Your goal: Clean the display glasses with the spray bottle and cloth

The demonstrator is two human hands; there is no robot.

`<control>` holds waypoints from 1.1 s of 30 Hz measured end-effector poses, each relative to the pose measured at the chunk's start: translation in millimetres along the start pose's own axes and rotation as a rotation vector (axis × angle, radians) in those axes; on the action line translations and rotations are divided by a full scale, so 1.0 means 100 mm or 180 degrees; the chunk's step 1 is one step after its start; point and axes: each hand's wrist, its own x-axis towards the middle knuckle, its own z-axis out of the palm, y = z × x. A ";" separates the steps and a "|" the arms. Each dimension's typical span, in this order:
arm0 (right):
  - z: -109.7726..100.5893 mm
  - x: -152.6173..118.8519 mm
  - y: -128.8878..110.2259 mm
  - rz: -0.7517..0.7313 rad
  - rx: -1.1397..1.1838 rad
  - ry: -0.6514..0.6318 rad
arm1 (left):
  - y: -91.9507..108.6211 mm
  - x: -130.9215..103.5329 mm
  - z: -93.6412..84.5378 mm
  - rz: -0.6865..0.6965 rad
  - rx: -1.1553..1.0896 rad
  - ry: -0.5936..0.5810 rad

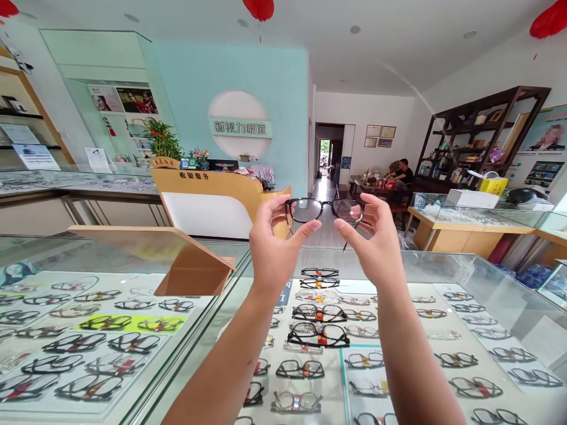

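Note:
A pair of black-framed eyeglasses (326,203) is held up level in front of me, above the glass display counter. My left hand (275,236) pinches the left end of the frame between thumb and fingers. At the other end, my right hand (372,239) grips the frame the same way, its thumb below the lens. The temples point away from me, and one hangs down beside the right thumb. Under my arms, several glasses (319,335) lie in rows inside the counter; a few dark pairs stand in a column between my forearms.
A brown slanted board (146,248) stands on the left counter (225,307). Beyond is a wooden reception desk (212,200). A person (402,174) sits at a table at the back. Another display case (469,221) with a white box (473,198) stands at right.

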 end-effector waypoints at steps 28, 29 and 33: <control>0.18 -0.01 -0.01 0.0036 0.0321 0.0218 | 0.10 0.02 -0.07 0.0032 -0.0363 0.0207; 0.19 -0.01 0.00 0.0041 0.0304 0.0202 | 0.10 0.02 -0.07 0.0066 -0.0347 0.0225; 0.19 0.00 0.01 0.0054 0.0185 0.0157 | 0.10 0.01 -0.07 0.0150 -0.0267 0.0281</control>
